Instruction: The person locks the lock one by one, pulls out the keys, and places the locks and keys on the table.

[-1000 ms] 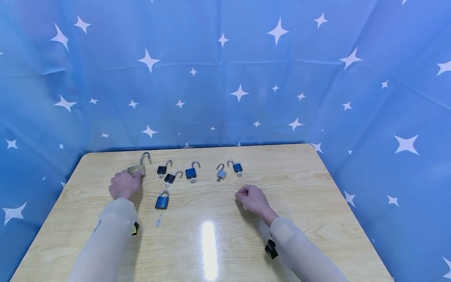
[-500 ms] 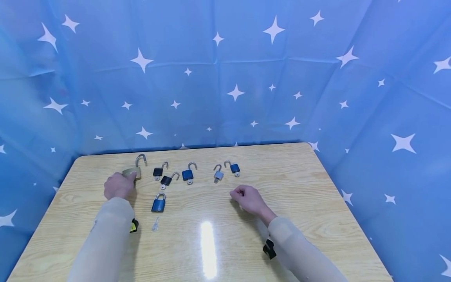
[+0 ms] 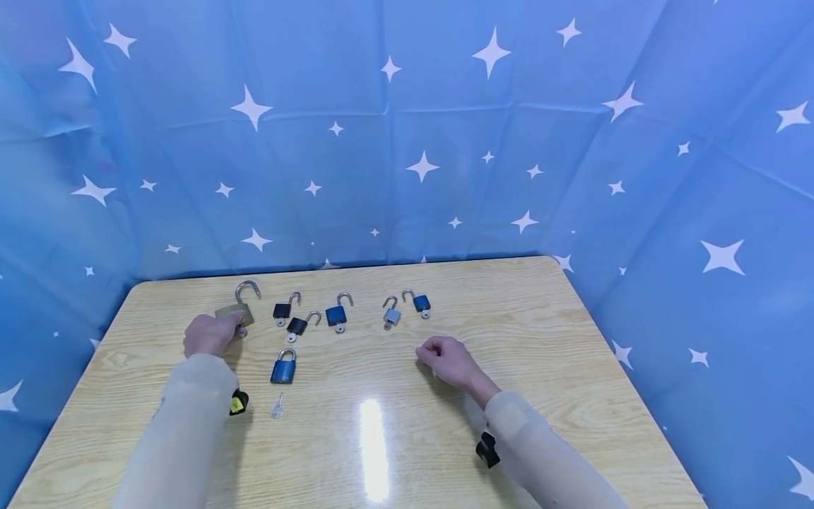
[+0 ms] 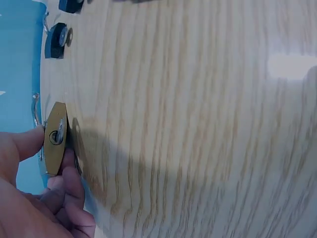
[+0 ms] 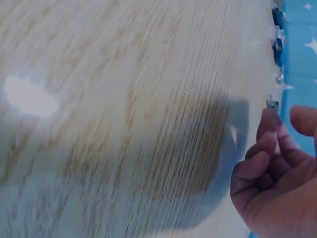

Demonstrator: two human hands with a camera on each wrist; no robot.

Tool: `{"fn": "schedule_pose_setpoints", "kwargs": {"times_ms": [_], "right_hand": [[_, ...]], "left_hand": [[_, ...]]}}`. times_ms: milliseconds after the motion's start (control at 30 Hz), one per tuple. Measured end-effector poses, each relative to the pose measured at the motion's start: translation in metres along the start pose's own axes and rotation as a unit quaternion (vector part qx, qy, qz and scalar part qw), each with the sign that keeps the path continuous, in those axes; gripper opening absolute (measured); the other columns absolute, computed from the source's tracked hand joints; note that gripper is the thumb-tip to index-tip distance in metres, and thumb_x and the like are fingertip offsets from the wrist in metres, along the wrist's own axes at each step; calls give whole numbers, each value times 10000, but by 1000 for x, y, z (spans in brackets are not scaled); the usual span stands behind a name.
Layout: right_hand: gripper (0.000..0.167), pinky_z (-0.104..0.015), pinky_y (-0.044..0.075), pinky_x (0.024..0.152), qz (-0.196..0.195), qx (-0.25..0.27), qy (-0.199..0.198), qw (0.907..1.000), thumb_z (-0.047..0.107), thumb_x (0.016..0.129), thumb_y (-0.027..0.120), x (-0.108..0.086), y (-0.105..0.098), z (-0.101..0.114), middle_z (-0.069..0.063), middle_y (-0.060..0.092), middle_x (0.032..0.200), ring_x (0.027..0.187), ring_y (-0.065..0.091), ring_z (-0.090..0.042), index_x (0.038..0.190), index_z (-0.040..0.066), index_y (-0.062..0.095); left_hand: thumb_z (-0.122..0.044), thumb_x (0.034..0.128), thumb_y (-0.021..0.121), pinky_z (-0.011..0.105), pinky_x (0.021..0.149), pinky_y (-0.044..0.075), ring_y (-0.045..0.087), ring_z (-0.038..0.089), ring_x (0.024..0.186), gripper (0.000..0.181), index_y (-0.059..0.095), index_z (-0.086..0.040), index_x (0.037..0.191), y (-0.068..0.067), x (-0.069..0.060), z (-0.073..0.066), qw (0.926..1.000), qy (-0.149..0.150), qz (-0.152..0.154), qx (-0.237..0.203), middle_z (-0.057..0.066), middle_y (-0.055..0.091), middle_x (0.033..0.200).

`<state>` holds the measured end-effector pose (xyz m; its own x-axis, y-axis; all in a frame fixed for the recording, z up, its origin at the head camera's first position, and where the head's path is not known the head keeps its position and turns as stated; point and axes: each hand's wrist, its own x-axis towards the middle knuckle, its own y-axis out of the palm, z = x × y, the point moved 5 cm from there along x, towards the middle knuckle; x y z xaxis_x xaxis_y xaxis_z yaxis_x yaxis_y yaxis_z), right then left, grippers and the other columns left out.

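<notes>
At the table's far left, my left hand grips a brass padlock by its body, its shackle open and pointing away. In the left wrist view, thumb and fingers pinch the padlock from both sides, and a silver key sits in its keyhole. My right hand hovers low over the table at centre right, fingers loosely curled around nothing. The right wrist view has the right hand with thumb and index finger apart.
Two black padlocks, two small blue padlocks and a light-blue padlock lie unlocked with keys inserted. A larger blue padlock is closed, with a loose key nearer me. A starry curtain borders the wooden table.
The brass padlock has turned a little clockwise in my left hand, and its key now shows below the body. The head view has shifted slightly. My right hand stays nearly still.
</notes>
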<state>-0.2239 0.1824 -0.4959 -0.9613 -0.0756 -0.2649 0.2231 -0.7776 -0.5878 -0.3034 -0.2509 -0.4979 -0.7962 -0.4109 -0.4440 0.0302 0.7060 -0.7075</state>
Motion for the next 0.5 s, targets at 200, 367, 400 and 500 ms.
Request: {"fn": "schedule_pose_setpoints", "kwargs": {"times_ms": [200, 367, 400, 500], "right_hand": [[190, -244, 389, 562, 72, -12, -42, 10000, 233, 973, 577, -2, 0, 0, -97, 635, 781, 596, 469, -116, 940, 74, 676], [195, -240, 384, 564, 155, -3, -98, 9998, 215, 975, 568, -4, 0, 0, -115, 642, 810, 608, 471, -120, 955, 50, 671], [195, -240, 384, 566, 159, 0, -102, 9998, 213, 974, 566, -4, 0, 0, -113, 642, 812, 611, 472, -119, 953, 49, 670], [194, -238, 384, 571, 173, 30, -130, 9998, 210, 973, 566, -4, -1, 1, -109, 646, 812, 616, 475, -114, 944, 51, 673]], "left_hand": [[-487, 952, 478, 471, 901, 440, 447, 345, 1104, 750, 399, 111, 1398, 0, -6, 2, 9952, -189, 86, -959, 312, 439, 1385], [-466, 969, 467, 503, 1006, 389, 417, 352, 1194, 696, 408, 66, 1413, -7, -8, 9, 9907, -240, 256, -1316, 246, 518, 1294], [-461, 971, 468, 498, 997, 387, 420, 345, 1191, 672, 437, 62, 1392, -9, -8, 10, 9900, -202, 297, -1367, 205, 574, 1206], [-445, 977, 474, 467, 1027, 368, 442, 304, 1195, 600, 502, 38, 1333, -14, -7, 14, 9859, -12, 484, -1604, 48, 629, 945]]}}
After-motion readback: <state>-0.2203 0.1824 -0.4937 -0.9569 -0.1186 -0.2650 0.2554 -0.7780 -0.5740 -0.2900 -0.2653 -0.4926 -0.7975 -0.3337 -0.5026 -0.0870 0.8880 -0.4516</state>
